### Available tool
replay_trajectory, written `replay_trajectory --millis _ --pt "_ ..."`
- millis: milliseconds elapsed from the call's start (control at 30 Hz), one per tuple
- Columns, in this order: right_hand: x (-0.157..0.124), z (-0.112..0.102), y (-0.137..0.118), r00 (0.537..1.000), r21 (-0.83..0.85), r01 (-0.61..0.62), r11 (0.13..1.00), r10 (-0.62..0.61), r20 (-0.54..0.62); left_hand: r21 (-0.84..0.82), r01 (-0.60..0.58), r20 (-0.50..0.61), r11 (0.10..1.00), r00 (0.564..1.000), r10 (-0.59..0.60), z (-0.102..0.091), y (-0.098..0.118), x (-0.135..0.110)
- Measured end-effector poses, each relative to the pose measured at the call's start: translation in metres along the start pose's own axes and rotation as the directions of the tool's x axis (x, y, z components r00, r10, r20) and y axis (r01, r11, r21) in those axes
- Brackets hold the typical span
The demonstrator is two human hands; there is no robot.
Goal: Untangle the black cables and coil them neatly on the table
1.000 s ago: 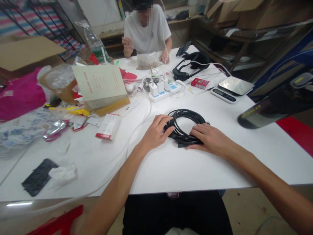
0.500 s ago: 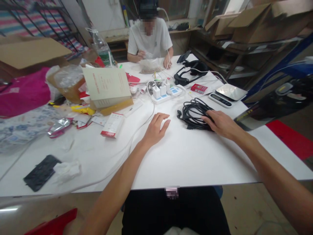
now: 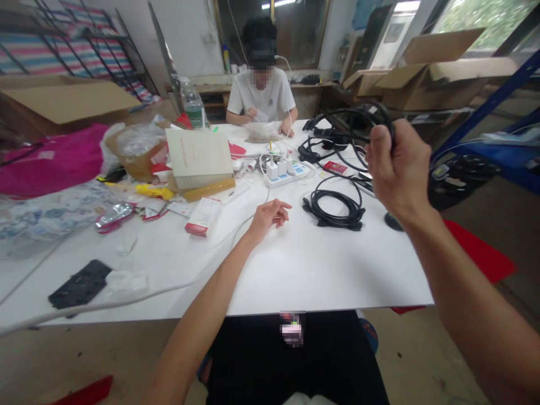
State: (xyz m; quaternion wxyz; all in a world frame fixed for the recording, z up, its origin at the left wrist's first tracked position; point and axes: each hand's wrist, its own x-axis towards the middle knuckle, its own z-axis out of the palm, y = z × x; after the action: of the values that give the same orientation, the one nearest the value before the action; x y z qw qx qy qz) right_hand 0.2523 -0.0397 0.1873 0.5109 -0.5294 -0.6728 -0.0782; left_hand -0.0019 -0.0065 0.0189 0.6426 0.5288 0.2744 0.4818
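Note:
My right hand [image 3: 399,171] is raised above the table's right side, its fingers closed round loops of a black cable [image 3: 352,121]. The lifted loops hang in the air, and the rest of the cable lies coiled [image 3: 335,205] on the white table [image 3: 304,264] below. My left hand [image 3: 270,216] rests on the table left of the coil, fingers loosely apart, holding nothing. It lies beside a white cord [image 3: 236,233] that runs across the table.
A white power strip [image 3: 287,169] with chargers sits behind the coil. A beige book [image 3: 198,157], red-and-white small boxes [image 3: 203,216], plastic bags and a black phone [image 3: 80,283] clutter the left. A person in a white shirt [image 3: 261,95] works at the far end.
My right hand slid the coil to the right, then lifted part of the cable high off the table. My left hand let go of the coil and stayed on the table.

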Motion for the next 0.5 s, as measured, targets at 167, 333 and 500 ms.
replay_trajectory --millis 167,333,500 --pt "-0.018 0.049 -0.031 0.918 -0.253 0.150 0.956 -0.040 0.395 -0.335 0.134 0.041 0.933 0.991 -0.127 -0.007 0.016 -0.002" --pt "-0.035 0.092 -0.045 0.703 -0.137 0.289 0.947 -0.114 0.702 -0.501 0.198 -0.050 0.842 0.965 -0.257 -0.023 0.013 0.005" --pt "-0.008 0.093 -0.056 0.849 0.077 0.113 0.991 -0.136 0.510 -0.531 0.198 -0.155 0.824 0.933 -0.324 -0.035 0.004 0.011"
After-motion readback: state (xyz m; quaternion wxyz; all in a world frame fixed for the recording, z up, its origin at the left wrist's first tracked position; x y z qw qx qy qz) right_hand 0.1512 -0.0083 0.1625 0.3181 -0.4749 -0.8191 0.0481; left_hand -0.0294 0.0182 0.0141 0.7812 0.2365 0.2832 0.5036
